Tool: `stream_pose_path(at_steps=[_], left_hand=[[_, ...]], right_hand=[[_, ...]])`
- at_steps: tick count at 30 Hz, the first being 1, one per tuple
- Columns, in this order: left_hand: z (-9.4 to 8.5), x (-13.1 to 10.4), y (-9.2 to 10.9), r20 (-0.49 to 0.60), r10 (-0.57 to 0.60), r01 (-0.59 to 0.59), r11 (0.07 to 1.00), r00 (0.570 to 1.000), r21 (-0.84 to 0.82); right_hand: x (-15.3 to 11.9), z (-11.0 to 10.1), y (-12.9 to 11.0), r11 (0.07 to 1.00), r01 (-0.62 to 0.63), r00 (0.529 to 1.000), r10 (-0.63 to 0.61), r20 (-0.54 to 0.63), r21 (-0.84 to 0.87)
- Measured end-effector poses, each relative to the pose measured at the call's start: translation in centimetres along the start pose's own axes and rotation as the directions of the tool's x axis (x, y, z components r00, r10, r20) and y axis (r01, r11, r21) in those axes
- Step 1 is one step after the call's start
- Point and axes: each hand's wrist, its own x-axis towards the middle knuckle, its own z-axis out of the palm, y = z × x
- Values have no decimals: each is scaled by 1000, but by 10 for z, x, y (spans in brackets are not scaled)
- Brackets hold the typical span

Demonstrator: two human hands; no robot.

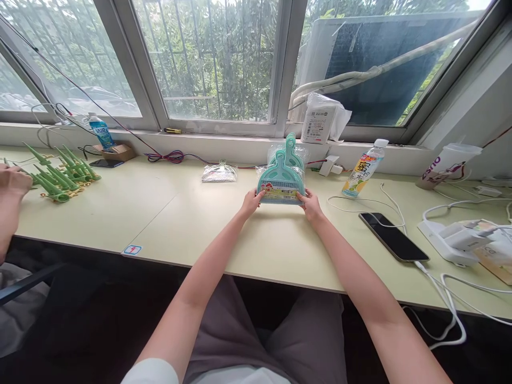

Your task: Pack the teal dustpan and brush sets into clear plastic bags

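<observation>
A mint-green toy-sized dustpan (pixel 282 178) in clear wrapping, with a printed label across its lower part, is held up over the table. My left hand (pixel 252 202) is closed on its lower left corner, and my right hand (pixel 311 205) grips the lower right corner, thumbs in front. Right behind it stands more of the same mint-green plastic (pixel 291 145), also in clear film; I cannot tell whether it is held too. To the left, a flat package in clear wrapping (pixel 219 173) lies near the back of the table.
A drink bottle (pixel 363 168), a phone (pixel 394 236), white cables and a power strip (pixel 452 242) occupy the right side. Green spiky plastic pieces (pixel 64 173) stand at left beside another person's hand (pixel 14 181). A white box (pixel 319 122) sits on the sill.
</observation>
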Motion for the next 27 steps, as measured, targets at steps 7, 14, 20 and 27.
stream_pose_path(at_steps=[7,14,20,27], left_hand=[[-1,2,-2,-40,-61,49,966,997,-253],[-4,2,-3,-152,-40,4,973,988,-232],[-10,1,-6,-242,-16,3,999,970,-54],[-31,-9,1,-491,110,18,968,864,249]], right_hand=[[-14,12,-10,997,-61,982,67,177,-37],[-17,20,-2,990,-29,995,42,89,-141],[-15,26,5,979,-36,997,49,62,-199],[-2,60,22,966,29,999,-21,32,-256]])
